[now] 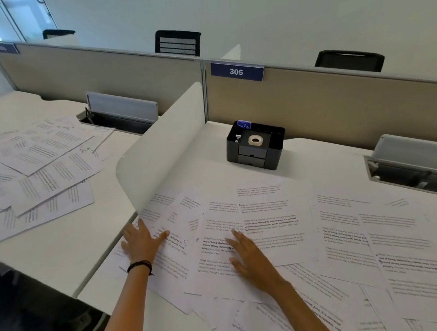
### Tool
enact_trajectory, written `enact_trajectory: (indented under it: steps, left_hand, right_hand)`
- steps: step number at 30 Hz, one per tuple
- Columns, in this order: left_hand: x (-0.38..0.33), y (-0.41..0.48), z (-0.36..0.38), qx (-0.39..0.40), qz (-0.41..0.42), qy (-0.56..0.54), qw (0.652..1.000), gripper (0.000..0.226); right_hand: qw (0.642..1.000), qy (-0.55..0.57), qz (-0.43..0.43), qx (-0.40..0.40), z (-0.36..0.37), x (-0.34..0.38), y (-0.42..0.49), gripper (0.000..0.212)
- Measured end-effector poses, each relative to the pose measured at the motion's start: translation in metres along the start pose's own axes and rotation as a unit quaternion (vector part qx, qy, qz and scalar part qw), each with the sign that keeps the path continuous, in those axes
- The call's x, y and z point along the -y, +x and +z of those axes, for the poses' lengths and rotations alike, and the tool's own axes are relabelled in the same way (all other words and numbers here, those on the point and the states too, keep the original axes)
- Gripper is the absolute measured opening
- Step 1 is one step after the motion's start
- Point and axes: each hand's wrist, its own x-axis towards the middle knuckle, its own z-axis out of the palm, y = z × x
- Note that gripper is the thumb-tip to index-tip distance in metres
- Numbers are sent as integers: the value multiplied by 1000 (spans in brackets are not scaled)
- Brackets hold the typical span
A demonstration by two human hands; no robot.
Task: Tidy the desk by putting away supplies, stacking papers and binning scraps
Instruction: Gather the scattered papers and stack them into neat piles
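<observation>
- My left hand (pixel 139 242) lies flat on the left edge of the loose papers (pixel 270 221), fingers spread wide and gripping nothing. I judge it is there to pin that side so the sheets cannot slide off near the divider (pixel 163 146).
- My right hand (pixel 249 257) rests palm-down on the middle sheets, fingers straight and a little apart, also holding nothing. Flat palms suit this step, since I want to sweep the overlapping pages together rather than pinch one.
- The papers are printed pages, fanned and skewed over one another across most of the near desk (pixel 317 156). Some hang over the front edge, so those could drop if I push carelessly.
- The black organizer (pixel 255 146) stands well apart from my hands, toward the back of the desk, with a tape roll (pixel 255 139) on its middle section and something blue (pixel 244 124) in a rear compartment. The supplies look put away, and the stacking is barely begun.
- I see no bin and no obvious scraps from here.
- The surface is smooth white laminate, so paper will glide easily.
- Beyond the divider, the neighbouring desk carries another scatter of sheets (pixel 40 165).
- A beige partition (pixel 338 102) with a plate reading 305 (pixel 237 71) backs the desk, and two black chairs (pixel 177 43) show behind it.
</observation>
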Motion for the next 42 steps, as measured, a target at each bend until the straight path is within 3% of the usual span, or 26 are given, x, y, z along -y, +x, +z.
enact_trajectory:
  steps: [8,15,20,26,35,42]
  left_hand:
    - [6,3,-15,7,27,89,996,94]
    - [13,6,-9,29,6,9,1000,86]
    - [9,-3,-9,8,-8,62,998,81]
    - [7,-4,-11,55,-18,-76,995,99]
    - [2,-13,-10,75,-14,-198,977,62]
    - [-18,-34,-2,91,16,-237,967,56]
  right_hand:
    - [998,-56,17,-19,13,-3,-8,71]
    - [998,-59,17,-33,16,-5,-8,68]
    - [997,-62,16,-36,16,-3,-7,68]
    - [997,-62,16,-36,15,-3,-7,56]
    - [998,-54,16,-41,15,-3,-8,54]
    - [995,-13,57,-78,16,-8,-9,67]
